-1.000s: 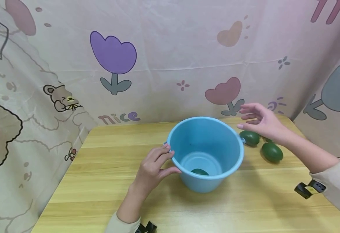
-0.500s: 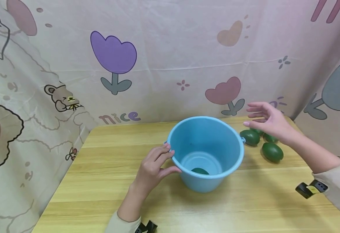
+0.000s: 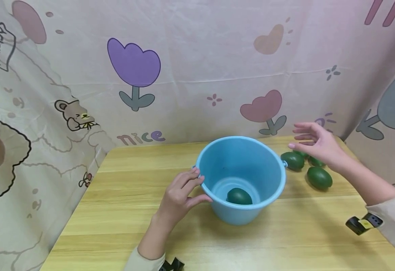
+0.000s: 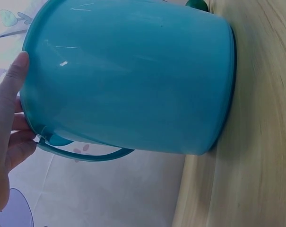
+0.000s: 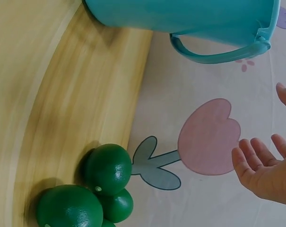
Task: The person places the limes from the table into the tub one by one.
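A light blue bucket (image 3: 239, 214) stands upright on the table, its handle hanging down at the back in the left wrist view. My left hand (image 3: 180, 192) holds its left rim, thumb at the near side and fingers by the handle joint (image 4: 40, 140). One dark green, egg-shaped fruit (image 3: 239, 196) lies on the bucket's floor. To the right of the bucket, my right hand (image 3: 319, 145) hovers with fingers spread and nothing in them. Below it lie several more such fruits (image 3: 319, 178), grouped close together; in the right wrist view they look smooth and glossy (image 5: 72, 208).
The wooden table (image 3: 123, 210) runs back to a printed cloth (image 3: 190, 52) hung behind it. Another cloth side (image 3: 387, 158) closes in at the right. One fruit (image 3: 292, 161) sits close to the bucket's right side.
The fruit inside the bucket has rolled backward, so more of it shows. My right hand has drawn off to the right from the bucket. My left hand keeps its place.
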### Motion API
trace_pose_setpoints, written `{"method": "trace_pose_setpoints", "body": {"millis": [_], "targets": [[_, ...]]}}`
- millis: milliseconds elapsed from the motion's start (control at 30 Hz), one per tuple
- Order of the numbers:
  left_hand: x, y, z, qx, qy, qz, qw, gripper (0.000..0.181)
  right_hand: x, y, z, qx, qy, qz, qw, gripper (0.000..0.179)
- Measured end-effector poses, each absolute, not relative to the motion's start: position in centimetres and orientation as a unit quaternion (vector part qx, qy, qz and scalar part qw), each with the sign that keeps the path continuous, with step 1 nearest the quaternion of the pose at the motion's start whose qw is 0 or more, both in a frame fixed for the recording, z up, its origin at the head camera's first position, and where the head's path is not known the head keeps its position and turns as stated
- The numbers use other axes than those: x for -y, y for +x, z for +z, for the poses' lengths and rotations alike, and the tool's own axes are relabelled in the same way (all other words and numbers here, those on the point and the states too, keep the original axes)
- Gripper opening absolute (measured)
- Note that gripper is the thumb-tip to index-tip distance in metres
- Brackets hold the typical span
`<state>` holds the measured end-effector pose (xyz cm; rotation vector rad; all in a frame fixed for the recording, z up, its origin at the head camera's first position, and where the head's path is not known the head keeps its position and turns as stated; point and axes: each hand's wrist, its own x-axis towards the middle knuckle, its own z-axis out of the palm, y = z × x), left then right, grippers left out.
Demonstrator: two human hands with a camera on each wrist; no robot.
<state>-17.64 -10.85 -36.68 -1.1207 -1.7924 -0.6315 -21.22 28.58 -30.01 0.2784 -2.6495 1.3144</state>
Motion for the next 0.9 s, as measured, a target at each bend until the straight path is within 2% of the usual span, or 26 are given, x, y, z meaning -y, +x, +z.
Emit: {"method": "trace_pose_setpoints", "body": {"millis": [900], "targets": [[10.9,-17.6,-36.8,0.730,-0.447,-0.256,0.449,0.053,-31.2,-21.0,-32.4,0.902,0.055,0.416,0.105,0.067]]}}
